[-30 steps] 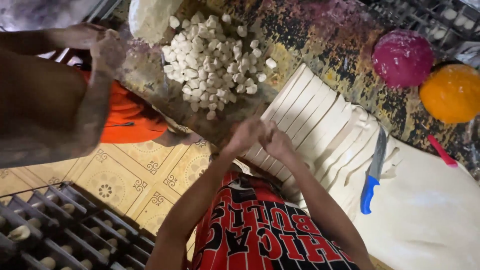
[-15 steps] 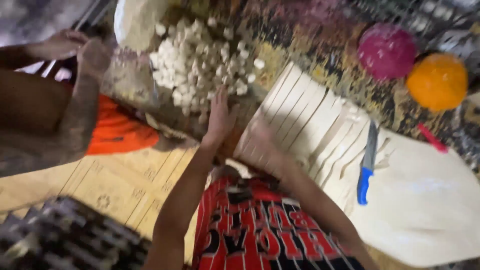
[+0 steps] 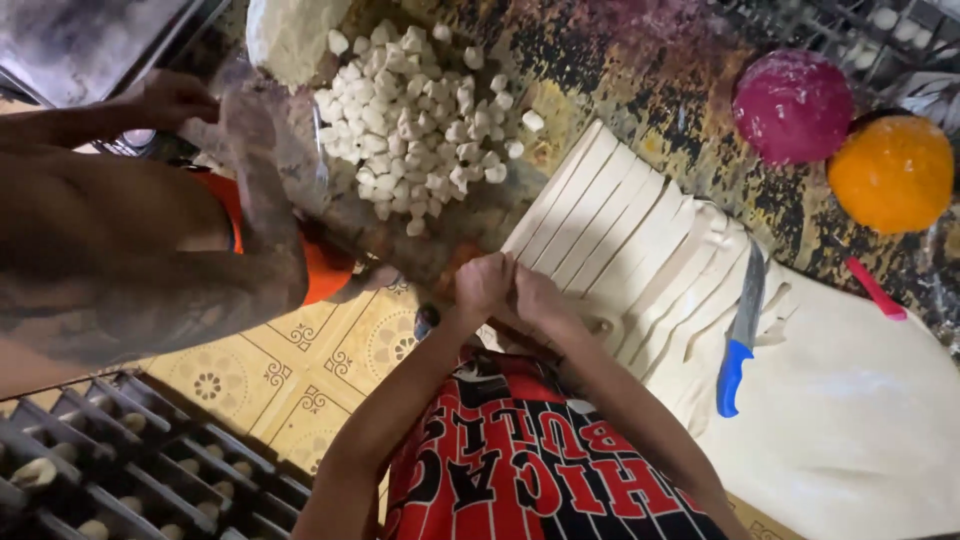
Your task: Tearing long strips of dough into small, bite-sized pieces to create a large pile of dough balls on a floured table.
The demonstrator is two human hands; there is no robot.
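Both hands are bunched together at the near edge of the counter (image 3: 640, 90), left hand (image 3: 487, 285) and right hand (image 3: 540, 300) touching, fingers curled in tight around what looks like a small bit of pale dough, though the piece itself is hidden so I can't tell for sure. Looks to me like the pinching-off step: strips get broken into little nuggets. The cut sheet of pale dough strips (image 3: 620, 240) sits right at 1 o'clock from the hands, touching them, and the heap of small white dough pieces (image 3: 420, 120) is at 11 o'clock. Next move probably needs a flick toward that heap. Counts: one blue-handled knife (image 3: 740, 335) at 3 o'clock, one magenta ball (image 3: 792, 105), one orange ball (image 3: 890, 172), roughly ten strips, nuggets too many to count. Another person's arm (image 3: 150, 250) is at 9 o'clock.
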